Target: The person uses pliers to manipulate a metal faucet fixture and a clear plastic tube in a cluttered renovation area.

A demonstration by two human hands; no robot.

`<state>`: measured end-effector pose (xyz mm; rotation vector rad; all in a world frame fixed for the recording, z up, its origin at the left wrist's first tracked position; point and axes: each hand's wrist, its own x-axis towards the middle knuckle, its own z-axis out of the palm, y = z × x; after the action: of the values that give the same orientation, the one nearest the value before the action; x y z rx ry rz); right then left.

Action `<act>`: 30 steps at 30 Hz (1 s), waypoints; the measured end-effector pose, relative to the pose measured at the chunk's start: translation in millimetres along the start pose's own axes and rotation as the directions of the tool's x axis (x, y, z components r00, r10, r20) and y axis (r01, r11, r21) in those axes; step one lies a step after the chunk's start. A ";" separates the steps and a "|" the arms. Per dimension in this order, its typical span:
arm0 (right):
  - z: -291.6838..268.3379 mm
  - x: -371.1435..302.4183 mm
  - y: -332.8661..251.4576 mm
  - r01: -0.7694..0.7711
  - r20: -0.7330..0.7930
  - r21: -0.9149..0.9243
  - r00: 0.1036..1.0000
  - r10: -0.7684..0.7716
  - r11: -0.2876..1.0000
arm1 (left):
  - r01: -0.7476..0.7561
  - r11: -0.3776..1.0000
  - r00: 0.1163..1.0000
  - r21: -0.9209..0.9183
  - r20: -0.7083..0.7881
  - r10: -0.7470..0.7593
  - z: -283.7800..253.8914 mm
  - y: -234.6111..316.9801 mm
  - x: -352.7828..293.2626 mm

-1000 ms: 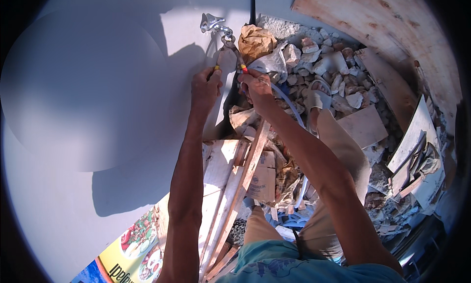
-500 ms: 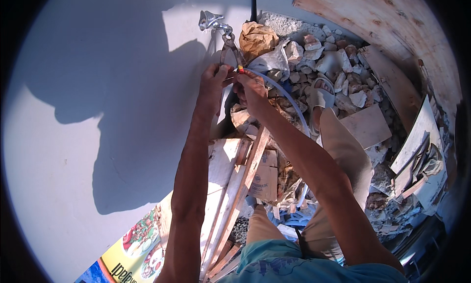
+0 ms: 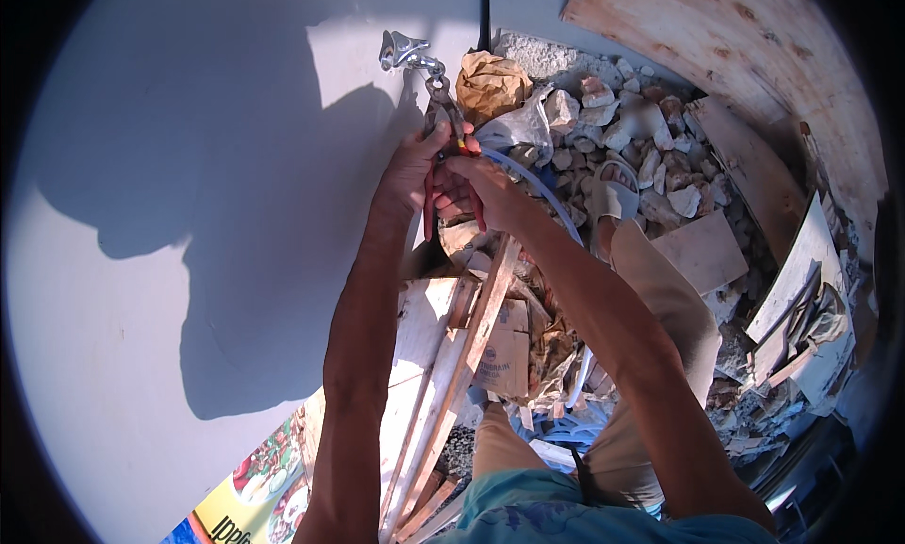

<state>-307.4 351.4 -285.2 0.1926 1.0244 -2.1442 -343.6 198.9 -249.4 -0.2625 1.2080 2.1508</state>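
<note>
Yeah, left hand (image 3: pixel 411 165) and right hand (image 3: pixel 483 184) both have their grip wrapped round the pliers (image 3: pixel 440 95); uneven squeezing could slip and scratch the far tap (image 3: pixel 405 52).

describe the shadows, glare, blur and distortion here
Head view: broad shadow across the pale wall; small bright glints on the chrome fitting; a soft smudge blurring some of the rubble; the wooden panel bowed near the rim, corners black.
</note>
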 end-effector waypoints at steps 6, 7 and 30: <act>-10.4 4.6 13.2 -0.153 0.303 0.236 0.950 0.077 0.960 | 0.003 0.983 0.988 0.183 -0.152 0.025 7.4 2.4 -2.3; -11.1 2.1 14.3 -0.157 0.346 0.287 0.937 0.051 0.945 | 0.021 0.978 0.984 0.206 -0.175 0.015 11.2 4.0 -2.7; 0.6 1.4 19.9 -0.055 0.279 0.253 0.960 -0.019 0.966 | 0.076 0.973 0.997 0.218 -0.033 -0.070 4.8 15.2 15.0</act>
<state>-294.8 342.1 -297.5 0.0189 0.5776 -2.2067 -364.0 203.9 -243.1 -0.2344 1.4143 1.9374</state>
